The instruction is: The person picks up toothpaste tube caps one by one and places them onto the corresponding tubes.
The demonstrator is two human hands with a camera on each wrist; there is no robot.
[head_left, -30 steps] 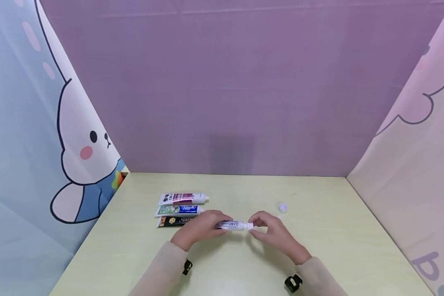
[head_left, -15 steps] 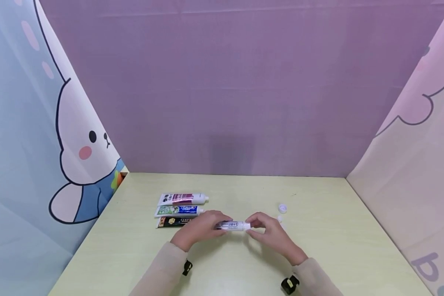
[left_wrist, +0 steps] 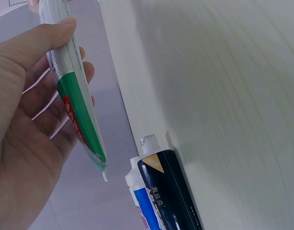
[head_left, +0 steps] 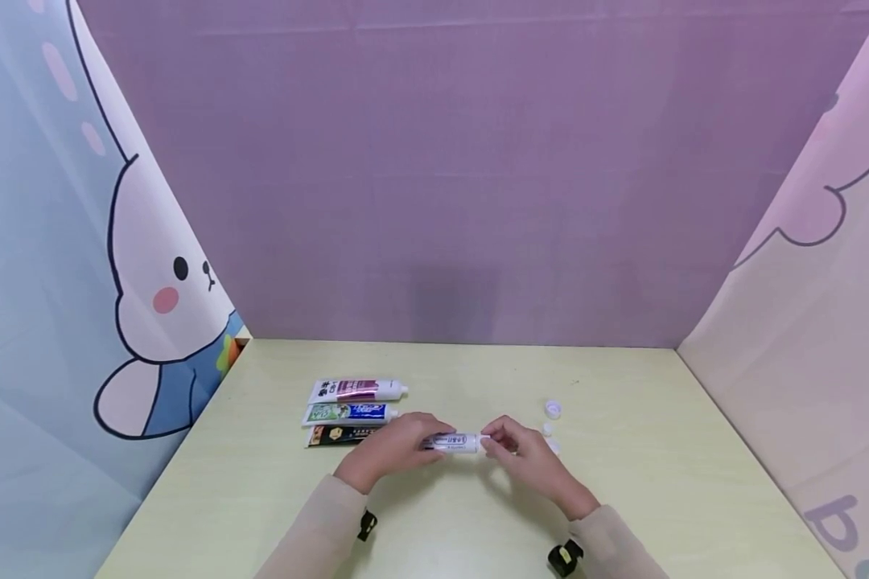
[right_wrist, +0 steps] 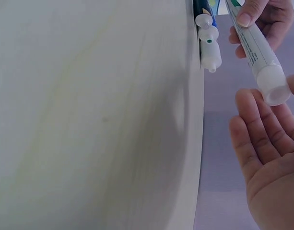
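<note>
My left hand grips a white and green toothpaste tube around its middle, thumb on top. The tube points right, held above the table. At its right end, the thumb and index finger of my right hand pinch the white cap, which sits at the tube's end. The other right fingers extend below the cap in the right wrist view. Left of my hands lie a purple and white tube, a blue and green tube and a black tube with an uncapped nozzle. My left hand partly covers the black one.
On the light wooden table, a round white cap and a smaller white cap lie beyond my right hand. Another white piece shows partly behind it. A purple cloth hangs at the back, with printed curtains on both sides.
My right hand has shifted slightly left with the cap, closer against the tube, and its fingers have turned. More of the small white pieces behind it now show. The left hand stays put.
</note>
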